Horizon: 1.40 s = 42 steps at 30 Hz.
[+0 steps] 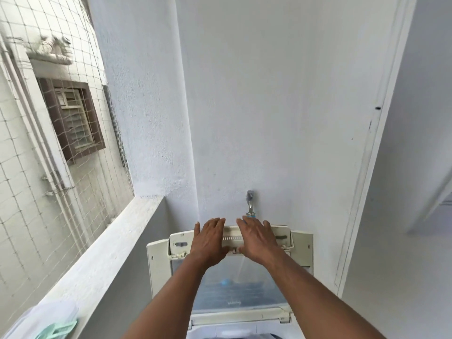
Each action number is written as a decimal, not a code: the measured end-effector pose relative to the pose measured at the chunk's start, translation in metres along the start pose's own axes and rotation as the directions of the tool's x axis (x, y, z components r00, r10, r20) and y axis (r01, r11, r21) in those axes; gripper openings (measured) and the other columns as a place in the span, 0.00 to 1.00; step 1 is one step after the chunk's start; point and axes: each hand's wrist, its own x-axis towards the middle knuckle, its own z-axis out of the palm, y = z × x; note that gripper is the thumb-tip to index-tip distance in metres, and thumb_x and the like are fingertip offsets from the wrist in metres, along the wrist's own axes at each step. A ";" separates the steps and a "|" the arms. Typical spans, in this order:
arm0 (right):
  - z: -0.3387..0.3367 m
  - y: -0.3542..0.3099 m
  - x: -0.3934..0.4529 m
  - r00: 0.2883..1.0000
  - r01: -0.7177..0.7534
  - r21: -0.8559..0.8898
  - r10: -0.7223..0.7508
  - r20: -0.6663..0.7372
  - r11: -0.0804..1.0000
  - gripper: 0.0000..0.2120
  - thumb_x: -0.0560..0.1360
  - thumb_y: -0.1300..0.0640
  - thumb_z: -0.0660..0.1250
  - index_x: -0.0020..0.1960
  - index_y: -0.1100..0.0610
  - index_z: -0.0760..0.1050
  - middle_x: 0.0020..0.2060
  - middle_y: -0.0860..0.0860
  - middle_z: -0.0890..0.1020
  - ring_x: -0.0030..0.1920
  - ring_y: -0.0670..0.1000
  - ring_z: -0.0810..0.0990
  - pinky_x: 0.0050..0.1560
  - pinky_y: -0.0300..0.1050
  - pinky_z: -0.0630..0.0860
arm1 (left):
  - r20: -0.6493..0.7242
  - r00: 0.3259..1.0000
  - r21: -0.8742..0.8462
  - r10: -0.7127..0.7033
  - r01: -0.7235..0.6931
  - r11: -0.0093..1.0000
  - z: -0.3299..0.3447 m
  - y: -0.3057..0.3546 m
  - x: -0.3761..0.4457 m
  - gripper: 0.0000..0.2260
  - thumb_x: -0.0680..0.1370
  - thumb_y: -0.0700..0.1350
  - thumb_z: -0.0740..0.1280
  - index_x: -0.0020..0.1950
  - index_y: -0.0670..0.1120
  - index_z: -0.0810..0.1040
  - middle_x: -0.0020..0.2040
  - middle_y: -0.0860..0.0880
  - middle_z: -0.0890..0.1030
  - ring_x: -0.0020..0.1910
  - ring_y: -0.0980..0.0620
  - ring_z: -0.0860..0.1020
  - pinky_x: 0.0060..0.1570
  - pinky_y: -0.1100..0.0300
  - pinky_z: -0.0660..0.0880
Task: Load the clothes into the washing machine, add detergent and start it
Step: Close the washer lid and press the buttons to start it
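Both hands are lying flat with fingers straight on the raised lid [232, 237] of the washing machine [156, 263], just below the wall tap [250, 203]: the left hand [209, 238] is pressing left of the tap, the right hand [256, 238] directly under it.

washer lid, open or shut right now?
Open. The lid is folded up toward the wall, left hand and right hand flat on its top panel. The drum mouth shows below its lower edge.
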 end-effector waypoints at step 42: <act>0.017 -0.067 -0.167 0.997 0.017 -0.014 -0.018 -0.071 1.000 0.31 0.67 0.65 0.76 0.67 0.55 0.72 0.56 0.53 0.80 0.57 0.57 0.78 0.62 0.56 0.72 | -0.236 0.963 0.082 0.126 -0.110 0.991 0.030 0.037 -0.174 0.28 0.65 0.46 0.78 0.64 0.51 0.76 0.53 0.54 0.81 0.52 0.46 0.79 0.53 0.51 0.73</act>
